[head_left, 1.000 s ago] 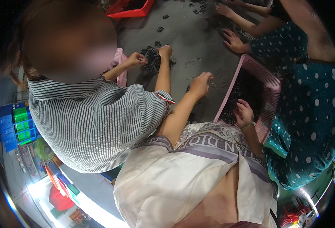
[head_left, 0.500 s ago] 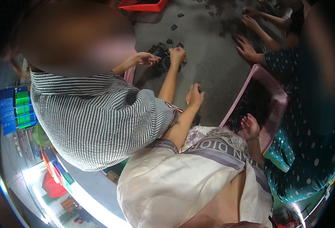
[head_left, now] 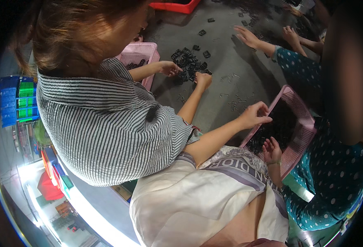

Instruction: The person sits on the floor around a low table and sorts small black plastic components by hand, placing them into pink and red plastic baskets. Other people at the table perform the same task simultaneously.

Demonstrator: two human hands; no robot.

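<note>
Head view: left hand (head_left: 253, 116) is over the left rim of the pink basket (head_left: 298, 146), thumb and fingers parted with a gap between. Right hand (head_left: 272, 153) is at the basket's near end, palm side up, fingers loosely curled and apart. No part visible in either hand; can't tell if something tiny sits in the left.

Black parts (head_left: 286, 119) lie loose inside the basket, low and dark, single pieces hard to make out. Thin wire-like bits (head_left: 235, 101) are scattered on the grey bench (head_left: 214, 103), left of the basket. Farther left, a pile of black clips (head_left: 185, 58) on the same bench; striped-shirt co-worker's two hands (head_left: 204, 79) are at it. Second pink basket (head_left: 151, 49) beyond that co-worker's arm, dark parts in it. Red tray (head_left: 181, 7) at the top edge. On the right, co-worker's dotted sleeve (head_left: 294, 57) reaches across the bench.
</note>
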